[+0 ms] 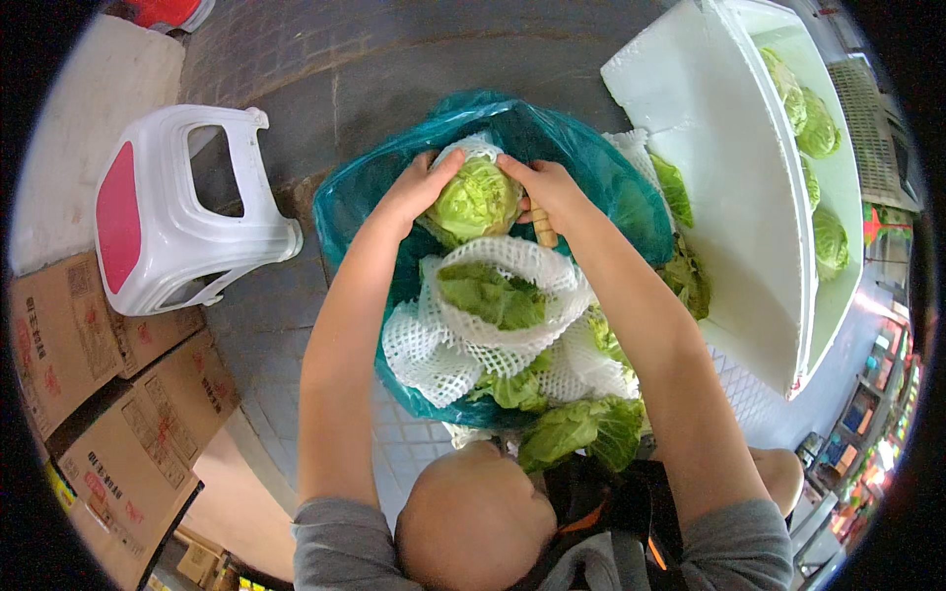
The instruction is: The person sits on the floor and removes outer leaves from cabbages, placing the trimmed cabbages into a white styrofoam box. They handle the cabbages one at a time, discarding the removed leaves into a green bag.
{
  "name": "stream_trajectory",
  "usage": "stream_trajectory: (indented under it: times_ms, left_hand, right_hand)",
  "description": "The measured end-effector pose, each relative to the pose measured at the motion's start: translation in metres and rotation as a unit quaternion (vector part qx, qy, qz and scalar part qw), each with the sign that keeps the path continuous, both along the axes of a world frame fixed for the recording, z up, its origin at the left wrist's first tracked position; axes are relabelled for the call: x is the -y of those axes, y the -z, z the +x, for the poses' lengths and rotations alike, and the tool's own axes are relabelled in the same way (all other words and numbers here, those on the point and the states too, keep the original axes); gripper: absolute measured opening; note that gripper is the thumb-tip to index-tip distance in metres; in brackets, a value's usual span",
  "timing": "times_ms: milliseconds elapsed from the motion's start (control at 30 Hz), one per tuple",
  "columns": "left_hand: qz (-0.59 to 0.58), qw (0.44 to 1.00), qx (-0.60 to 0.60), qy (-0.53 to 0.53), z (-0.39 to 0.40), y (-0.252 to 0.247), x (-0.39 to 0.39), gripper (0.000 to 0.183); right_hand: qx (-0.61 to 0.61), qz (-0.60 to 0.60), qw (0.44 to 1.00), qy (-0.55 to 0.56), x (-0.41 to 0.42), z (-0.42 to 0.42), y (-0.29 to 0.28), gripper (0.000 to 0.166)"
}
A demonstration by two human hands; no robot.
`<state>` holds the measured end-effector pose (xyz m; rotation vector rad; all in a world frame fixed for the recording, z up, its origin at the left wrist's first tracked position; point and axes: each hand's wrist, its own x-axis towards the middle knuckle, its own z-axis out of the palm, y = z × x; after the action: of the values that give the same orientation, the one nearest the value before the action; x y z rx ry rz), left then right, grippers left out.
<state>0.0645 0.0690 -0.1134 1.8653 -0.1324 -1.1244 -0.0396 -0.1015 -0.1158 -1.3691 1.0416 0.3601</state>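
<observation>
Both of my hands are around a green head of lettuce or cabbage [477, 199] over an open teal plastic bag [584, 140]. My left hand [429, 185] grips its left side, the thumb on top. With the thumb of my right hand [547, 188] I press its upper right side; a ribbed, light wooden-looking handle [544, 225] is tucked under the fingers of that hand. White foam netting [484, 148] shows behind the head. Nearer to me, more white foam net sleeves [436, 354] and loose outer leaves [491, 295] lie in the bag.
A white foam box [739, 185] holding several green heads [819, 125] stands on the right. On the left are a white plastic stool [170, 199] with a pink seat panel and cardboard boxes [126, 451]. Torn leaves [584, 432] lie close to my knee [473, 517].
</observation>
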Motion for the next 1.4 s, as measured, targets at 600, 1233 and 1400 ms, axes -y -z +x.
stream_trajectory:
  times_ms: [600,1233,1400]
  left_hand:
    - [-0.11,0.964,-0.232,0.064,-0.168,-0.157,-0.025,0.073]
    - [-0.027,0.925,0.299,-0.232,-0.324,-0.012,0.003,0.064]
    - [-0.074,0.897,0.332,0.281,-0.33,-0.065,-0.001,0.095]
  right_hand:
    - [0.127,0.323,0.936,-0.068,0.033,-0.221,-0.15,0.046]
    - [-0.073,-0.153,0.985,0.025,-0.007,-0.307,-0.01,0.053]
    - [-0.072,-0.16,0.967,-0.186,0.02,-0.346,-0.024,0.027]
